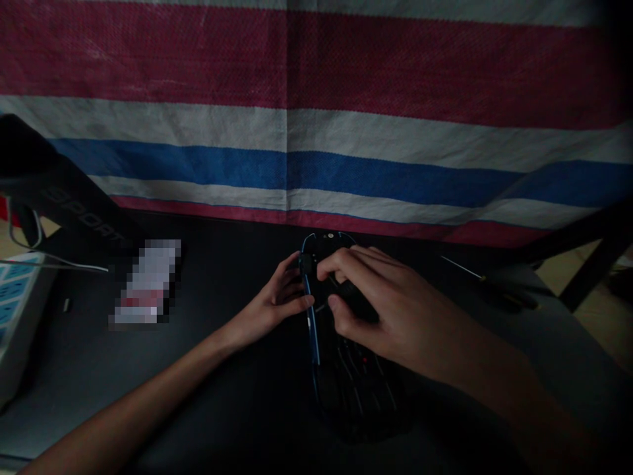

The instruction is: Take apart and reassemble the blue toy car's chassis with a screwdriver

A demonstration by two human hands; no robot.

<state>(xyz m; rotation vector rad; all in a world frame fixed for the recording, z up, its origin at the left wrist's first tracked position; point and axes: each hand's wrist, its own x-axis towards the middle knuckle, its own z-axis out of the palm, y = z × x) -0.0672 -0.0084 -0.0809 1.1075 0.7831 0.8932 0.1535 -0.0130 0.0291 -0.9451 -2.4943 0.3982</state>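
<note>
A long black object with blue edges (316, 343), which looks like a toy car, lies lengthwise on the dark table. Much of its detail is lost in the gloom; a dark round part (307, 264) sits at its upper left and a small red spot shows lower down. My left hand (277, 297) holds the left edge, thumb on the blue rim and fingertips farther up. Over the middle, my right hand (376, 290) is curled, with thumb and forefinger drawn close together. Whatever is between those fingertips is too dark to make out.
A screwdriver (509, 297) lies on the right. Leftward are a blurred-out packet (148, 284), a dark cylinder marked SPORT (84, 204), a white and blue power strip (20, 297) with a cable, and a tiny piece (66, 305). A striped sheet (287, 132) hangs behind.
</note>
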